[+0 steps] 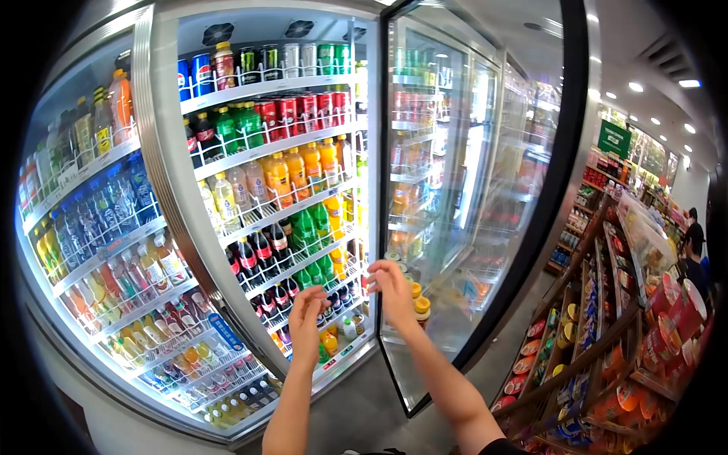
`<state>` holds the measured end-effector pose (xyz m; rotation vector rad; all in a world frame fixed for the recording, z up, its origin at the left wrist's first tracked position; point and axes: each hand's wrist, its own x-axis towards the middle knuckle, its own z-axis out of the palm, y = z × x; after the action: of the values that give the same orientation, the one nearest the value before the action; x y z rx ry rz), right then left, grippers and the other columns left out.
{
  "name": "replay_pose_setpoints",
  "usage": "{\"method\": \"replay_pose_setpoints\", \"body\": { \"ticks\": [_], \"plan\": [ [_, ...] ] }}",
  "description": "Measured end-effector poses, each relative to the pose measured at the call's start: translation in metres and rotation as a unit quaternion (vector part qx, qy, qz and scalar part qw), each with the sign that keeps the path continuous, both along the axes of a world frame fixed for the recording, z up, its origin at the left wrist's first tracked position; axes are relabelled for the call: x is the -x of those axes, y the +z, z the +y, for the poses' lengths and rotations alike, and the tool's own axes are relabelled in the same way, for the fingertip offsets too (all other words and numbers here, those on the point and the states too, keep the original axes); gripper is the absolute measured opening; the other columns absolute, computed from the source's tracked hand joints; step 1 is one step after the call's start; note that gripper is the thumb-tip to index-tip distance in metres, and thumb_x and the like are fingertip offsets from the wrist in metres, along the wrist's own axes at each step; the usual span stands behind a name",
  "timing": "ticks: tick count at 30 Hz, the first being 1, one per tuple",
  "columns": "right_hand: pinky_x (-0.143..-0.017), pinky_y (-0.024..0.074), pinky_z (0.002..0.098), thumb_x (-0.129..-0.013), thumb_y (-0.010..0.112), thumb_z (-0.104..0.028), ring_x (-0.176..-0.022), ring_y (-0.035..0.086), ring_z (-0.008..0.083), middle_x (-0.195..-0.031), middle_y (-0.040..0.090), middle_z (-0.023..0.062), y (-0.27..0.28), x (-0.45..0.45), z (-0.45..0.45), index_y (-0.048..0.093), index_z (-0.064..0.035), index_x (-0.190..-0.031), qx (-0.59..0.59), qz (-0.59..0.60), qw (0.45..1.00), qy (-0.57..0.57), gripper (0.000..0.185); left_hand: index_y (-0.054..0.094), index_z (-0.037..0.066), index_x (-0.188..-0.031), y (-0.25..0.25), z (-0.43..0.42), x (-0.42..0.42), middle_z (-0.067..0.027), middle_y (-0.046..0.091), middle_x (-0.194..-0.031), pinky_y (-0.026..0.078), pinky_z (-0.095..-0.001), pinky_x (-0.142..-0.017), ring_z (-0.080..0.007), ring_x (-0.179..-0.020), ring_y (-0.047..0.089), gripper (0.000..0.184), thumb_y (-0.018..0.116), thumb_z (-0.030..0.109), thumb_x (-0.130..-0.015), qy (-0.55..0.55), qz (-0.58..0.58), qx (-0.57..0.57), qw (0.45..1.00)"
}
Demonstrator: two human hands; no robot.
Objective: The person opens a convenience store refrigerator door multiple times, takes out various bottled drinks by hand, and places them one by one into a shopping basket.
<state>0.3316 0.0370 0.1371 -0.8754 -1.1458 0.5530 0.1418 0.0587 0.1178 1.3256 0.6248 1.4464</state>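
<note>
My left hand [306, 317] is raised in front of the lower shelves of an open drinks fridge [279, 129]. Its fingers are loosely bent and apart, with nothing visible in them. To its right, near the hinge-side edge of the fridge door [455, 152], my right hand [391, 290] is held up with its fingers curved toward the left hand and nothing seen in its grasp. Behind the hands are green soda bottles [305, 231] and dark cola bottles [247, 256]. Orange drink bottles [296, 168] and red cans [287, 114] stand on higher shelves.
The glass door stands swung out to the right. A neighbouring fridge section [114, 250] on the left holds several rows of bottles. On the right, a snack rack [591, 318] carries noodle cups [667, 303]; a person [693, 262] is beyond it. Grey floor [341, 413] shows below.
</note>
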Motion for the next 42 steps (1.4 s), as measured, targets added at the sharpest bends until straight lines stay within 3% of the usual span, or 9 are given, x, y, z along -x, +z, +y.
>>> {"method": "replay_pose_setpoints", "body": {
  "ticks": [6,10,14,22,26,28,31,36,42],
  "plan": [
    [-0.077,0.0548,0.0306,-0.103,0.047,-0.024,-0.094,0.064,0.0169,-0.110,0.062,0.0101,0.026,-0.019,0.072,0.055,-0.0036,-0.119,0.061,0.058,0.990,0.115,0.027,0.059,0.005,-0.123,0.026,0.065,0.008,-0.0050,0.064,-0.109,0.046,-0.0271,-0.085,-0.0120,-0.095,0.060,0.027,0.049,0.013,-0.099,-0.025,0.030,-0.025,0.999],
    [-0.083,0.0563,0.0348,-0.103,0.046,-0.025,-0.104,0.064,0.0213,-0.123,0.056,0.0136,0.033,-0.031,0.083,0.047,-0.0047,-0.133,0.095,0.071,0.985,0.127,0.036,0.058,0.006,-0.124,0.037,0.086,0.013,-0.0046,0.064,-0.110,0.045,-0.0270,-0.085,-0.0122,-0.096,0.060,0.027,0.049,0.014,-0.100,-0.015,0.041,-0.027,0.999],
    [-0.090,0.0550,0.0370,-0.103,0.047,-0.028,-0.110,0.062,0.0230,-0.128,0.053,0.0149,0.033,-0.018,0.081,0.041,-0.0046,-0.140,0.103,-0.018,0.973,0.204,0.044,0.058,0.005,-0.125,0.023,0.112,0.000,-0.0058,0.065,-0.110,0.046,-0.0276,-0.085,-0.0125,-0.095,0.059,0.029,0.050,0.015,-0.099,-0.001,0.027,-0.018,0.999],
    [-0.094,0.0527,0.0409,-0.104,0.045,-0.032,-0.114,0.060,0.0269,-0.131,0.052,0.0156,0.011,-0.071,0.097,0.040,-0.0046,-0.141,0.142,0.019,0.972,0.185,0.046,0.058,0.006,-0.124,0.017,0.141,-0.036,-0.0055,0.064,-0.110,0.045,-0.0275,-0.085,-0.0126,-0.097,0.059,0.028,0.050,0.015,-0.099,-0.007,0.023,-0.007,1.000],
    [-0.096,0.0518,0.0455,-0.099,0.049,-0.043,-0.115,0.060,0.0316,-0.132,0.053,0.0194,0.017,-0.085,0.105,0.040,-0.0043,-0.140,0.169,0.146,0.958,0.178,0.058,0.058,0.006,-0.124,0.023,0.152,-0.064,-0.0055,0.064,-0.110,0.046,-0.0288,-0.086,-0.0133,-0.097,0.059,0.028,0.050,0.015,-0.100,-0.015,-0.003,0.003,1.000],
    [-0.096,0.0522,0.0485,-0.100,0.041,-0.043,-0.116,0.059,0.0357,-0.133,0.053,0.0209,0.023,-0.084,0.110,0.039,-0.0033,-0.141,0.148,0.227,0.943,0.192,0.057,0.058,0.006,-0.124,0.020,0.155,-0.075,-0.0056,0.064,-0.110,0.046,-0.0294,-0.087,-0.0137,-0.097,0.059,0.027,0.050,0.015,-0.099,0.012,0.013,0.014,1.000],
    [-0.097,0.0519,0.0480,-0.103,0.034,-0.038,-0.117,0.059,0.0350,-0.135,0.053,0.0208,0.028,-0.075,0.117,0.039,-0.0037,-0.142,0.166,0.218,0.939,0.207,0.052,0.059,0.004,-0.123,0.008,0.163,-0.086,-0.0066,0.064,-0.110,0.047,-0.0294,-0.085,-0.0145,-0.097,0.060,0.027,0.050,0.012,-0.099,0.037,0.003,0.029,0.999],
    [-0.099,0.0505,0.0444,-0.103,0.041,-0.042,-0.117,0.059,0.0295,-0.131,0.055,0.0171,0.009,-0.074,0.138,0.040,-0.0069,-0.141,0.184,0.234,0.919,0.257,0.052,0.058,0.004,-0.124,-0.011,0.183,-0.090,-0.0058,0.064,-0.110,0.047,-0.0282,-0.083,-0.0140,-0.096,0.060,0.028,0.050,0.013,-0.099,0.032,-0.006,0.051,0.998],
    [-0.097,0.0512,0.0492,-0.101,0.038,-0.043,-0.116,0.059,0.0327,-0.131,0.056,0.0185,0.021,-0.070,0.164,0.045,-0.0054,-0.138,0.206,0.217,0.922,0.244,0.053,0.058,0.003,-0.125,0.006,0.230,-0.067,-0.0064,0.064,-0.110,0.046,-0.0276,-0.086,-0.0133,-0.095,0.060,0.028,0.051,0.012,-0.099,0.035,0.009,0.039,0.999]
  ]
}}
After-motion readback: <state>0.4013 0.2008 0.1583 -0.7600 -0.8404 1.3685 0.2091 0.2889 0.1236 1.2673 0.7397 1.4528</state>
